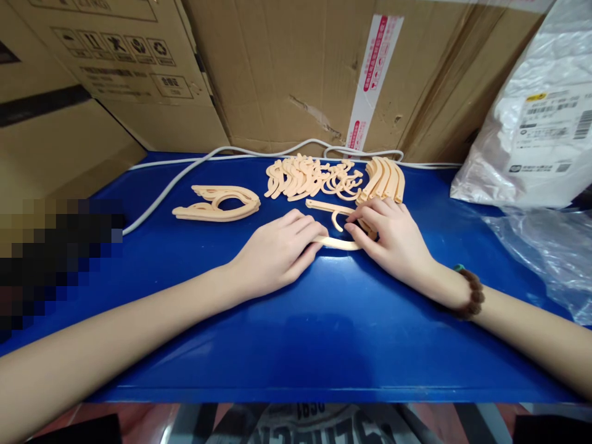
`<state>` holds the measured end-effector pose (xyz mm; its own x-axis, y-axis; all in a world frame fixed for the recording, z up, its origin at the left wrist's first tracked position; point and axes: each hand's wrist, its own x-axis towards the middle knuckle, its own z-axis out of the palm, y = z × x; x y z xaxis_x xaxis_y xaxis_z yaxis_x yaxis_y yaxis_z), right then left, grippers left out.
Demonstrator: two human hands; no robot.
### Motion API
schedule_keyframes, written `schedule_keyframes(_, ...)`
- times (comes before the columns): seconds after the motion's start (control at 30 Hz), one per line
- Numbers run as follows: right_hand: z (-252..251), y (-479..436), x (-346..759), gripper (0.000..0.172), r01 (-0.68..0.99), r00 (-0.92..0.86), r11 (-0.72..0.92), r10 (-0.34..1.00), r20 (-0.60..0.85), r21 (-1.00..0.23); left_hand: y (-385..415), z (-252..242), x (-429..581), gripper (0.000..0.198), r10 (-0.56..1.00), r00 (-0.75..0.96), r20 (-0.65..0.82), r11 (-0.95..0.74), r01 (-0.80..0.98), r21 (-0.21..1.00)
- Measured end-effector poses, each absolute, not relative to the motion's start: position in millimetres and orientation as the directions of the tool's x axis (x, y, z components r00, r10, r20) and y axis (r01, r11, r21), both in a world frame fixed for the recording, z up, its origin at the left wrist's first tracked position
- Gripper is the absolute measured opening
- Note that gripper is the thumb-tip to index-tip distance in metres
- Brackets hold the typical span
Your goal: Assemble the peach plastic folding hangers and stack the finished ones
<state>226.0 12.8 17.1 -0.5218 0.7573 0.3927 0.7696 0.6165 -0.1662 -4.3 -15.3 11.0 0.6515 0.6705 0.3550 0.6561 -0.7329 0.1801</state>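
A beige plastic folding clothes hanger (pixel 340 244) lies on the blue table in front of me, its near arm running between my hands. My left hand (pixel 284 250) is closed on that arm's left end. My right hand (pixel 393 237) curls over the hanger's right side, with thumb and fingers on it, hiding the joint. Between the two arms shows a curved hook (pixel 337 221). Just behind my hands lie a heap of loose hooks and short curved pieces (pixel 300 176) and a row of curved hanger arms (pixel 383 179). Folded hangers (pixel 222 206) are stacked to the left.
A white cable (pixel 185 169) crosses the back and left of the blue table (pixel 296 345). Cardboard boxes (pixel 287 74) stand behind it. At the right are a white parcel bag (pixel 522 135) and clear plastic film (pixel 550 253). A pixelated patch covers the left edge.
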Motion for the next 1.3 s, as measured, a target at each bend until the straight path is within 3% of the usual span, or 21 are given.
schedule_keyframes(0.63,12,11,226,0.03,0.793,-0.526,0.599,0.764,0.374,-0.109,-11,7,-5,0.026,0.692,0.637,0.34,-0.718,0.658,0.228)
schedule_keyframes(0.83,19,0,222,0.025,0.729,-0.661,0.651,0.59,0.463,0.211,-14,8,-2,0.028,0.702,0.623,0.346,-0.702,0.687,0.187)
schedule_keyframes(0.93,22,-3,221,0.025,0.635,-0.748,0.714,0.475,0.463,0.294,-14,12,-1,0.029,0.715,0.599,0.36,-0.678,0.72,0.149)
schedule_keyframes(1.03,23,-2,221,0.031,0.557,-0.798,0.782,0.412,0.44,0.279,-9,18,-2,0.031,0.734,0.533,0.42,-0.629,0.767,0.127)
schedule_keyframes(1.3,19,1,219,0.023,0.473,-0.858,0.858,0.396,0.326,0.201,40,27,-10,0.035,0.825,0.296,0.481,-0.378,0.922,0.081)
